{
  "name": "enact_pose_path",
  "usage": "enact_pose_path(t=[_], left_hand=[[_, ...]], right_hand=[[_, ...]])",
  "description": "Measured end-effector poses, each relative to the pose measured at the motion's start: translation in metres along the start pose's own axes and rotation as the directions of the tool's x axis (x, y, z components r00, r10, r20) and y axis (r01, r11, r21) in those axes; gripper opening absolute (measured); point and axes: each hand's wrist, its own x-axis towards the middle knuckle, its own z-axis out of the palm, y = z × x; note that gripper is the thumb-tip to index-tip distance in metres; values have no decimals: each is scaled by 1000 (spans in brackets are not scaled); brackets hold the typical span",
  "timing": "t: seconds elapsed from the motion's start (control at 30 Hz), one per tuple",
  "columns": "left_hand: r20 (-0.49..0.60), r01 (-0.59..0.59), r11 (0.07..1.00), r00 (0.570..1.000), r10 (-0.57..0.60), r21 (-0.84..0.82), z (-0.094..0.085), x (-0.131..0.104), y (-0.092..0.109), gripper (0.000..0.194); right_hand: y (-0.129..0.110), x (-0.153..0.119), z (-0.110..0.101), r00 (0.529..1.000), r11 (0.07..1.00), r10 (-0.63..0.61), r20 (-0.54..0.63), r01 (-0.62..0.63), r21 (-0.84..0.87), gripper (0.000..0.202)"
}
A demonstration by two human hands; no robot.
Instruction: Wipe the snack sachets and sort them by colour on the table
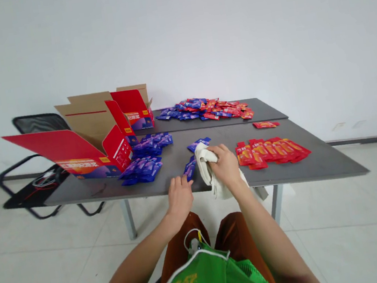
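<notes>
White cloth (pixel 203 160) clenched mid-frame in right hand (pixel 225 164); left hand (pixel 179 195) touches blue sachet (pixel 189 169) beside it, grip unclear — a loose fold could drag that sachet off the near surface (pixel 320 167) edge.

the worktop (pixel 215 132) is dark grey, on pale metal legs (pixel 128 219), with a seam running across it towards the back. open red cartons (pixel 120 147) stand along its left side, flaps raised. just right of them lie two bunches of blue-purple sachets (pixel 145 168), one behind the other. near the front middle are two separate blue sachets (pixel 198 145). further right, red sachets (pixel 271 152) overlap in a row, a lone red sachet (pixel 264 125) behind them. beyond the seam lies a mixed red-and-blue heap (pixel 205 108).
</notes>
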Motion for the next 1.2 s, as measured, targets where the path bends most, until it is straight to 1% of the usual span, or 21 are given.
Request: enact_pose_path(t=[0.07, 0.13, 0.17, 0.23, 0.3, 0.33, 0.37, 0.4, 0.43, 0.47, 0.53, 0.63, 0.7, 0.73, 0.83, 0.9, 0.97, 1.0, 1.03, 1.13, 1.2], left_hand=[[-16, 126, 985, 991, -129, -120, -2, 3, -9, 31], [19, 259, 926, 964, -264, -275, -7, 9, -19, 30], [58, 313, 881, 948, -313, -356, -10, 13, -24, 29], [180, 406, 747, 912, -369, -526, -13, 21, -32, 26], [367, 512, 547, 858, -358, -662, -12, 28, -37, 22], [456, 566, 447, 824, -336, -692, -9, 30, -38, 20], [524, 611, 371, 791, -315, -699, -6, 32, -39, 20], [566, 642, 326, 766, -303, -694, -3, 33, -40, 21], [587, 660, 310, 751, -303, -684, 1, 33, -41, 23], [590, 668, 313, 744, -313, -676, 4, 33, -42, 25], [582, 671, 326, 741, -334, -666, 9, 32, -42, 26], [569, 671, 302, 738, -362, -677, 11, 30, -40, 26], [557, 666, 254, 734, -388, -701, 10, 29, -36, 26], [549, 663, 223, 730, -408, -715, 9, 29, -35, 26], [541, 664, 151, 702, -463, -733, 8, 29, -32, 23], [517, 644, 161, 717, -468, -748, 7, 29, -33, 19], [476, 608, 196, 750, -459, -770, 8, 29, -34, 16], [463, 595, 202, 760, -457, -778, 8, 29, -35, 16], [464, 596, 197, 758, -459, -779, 9, 29, -35, 17], [522, 652, 160, 709, -474, -741, 9, 27, -35, 21], [544, 676, 148, 686, -484, -722, 8, 27, -33, 20]], right_hand=[[-8, -9, 6, 997, 997, -64, 38, 62, 52, 42], [-13, -15, 17, 986, 985, -147, 85, 138, 103, 41], [-16, -18, 23, 975, 977, -190, 114, 176, 123, 39], [-19, -20, 37, 948, 961, -260, 186, 235, 147, 36], [-22, -19, 49, 924, 959, -278, 263, 251, 133, 34], [-23, -17, 55, 920, 966, -257, 295, 237, 103, 33], [-23, -15, 60, 923, 977, -214, 320, 208, 55, 31], [-23, -12, 64, 929, 986, -156, 335, 167, -6, 30], [-22, -9, 67, 937, 990, -87, 337, 119, -75, 29], [-21, -5, 69, 943, 987, -18, 332, 70, -145, 28], [-16, 3, 71, 945, 963, 102, 312, -15, -268, 29], [-7, 12, 65, 936, 917, 220, 274, -103, -385, 31], [-3, 13, 58, 941, 916, 219, 259, -107, -388, 32], [-3, 11, 53, 948, 928, 188, 256, -86, -363, 33], [-11, 0, 44, 963, 970, 5, 269, 61, -236, 37], [-23, -8, 44, 938, 969, -142, 316, 197, -151, 38], [-34, -15, 49, 898, 954, -228, 376, 283, -98, 36], [-38, -17, 52, 888, 954, -228, 399, 287, -93, 34], [-39, -18, 57, 888, 959, -200, 415, 265, -105, 33], [-33, -11, 65, 920, 973, -27, 390, 113, -200, 31], [-21, 1, 63, 931, 967, 83, 355, 10, -254, 31]])
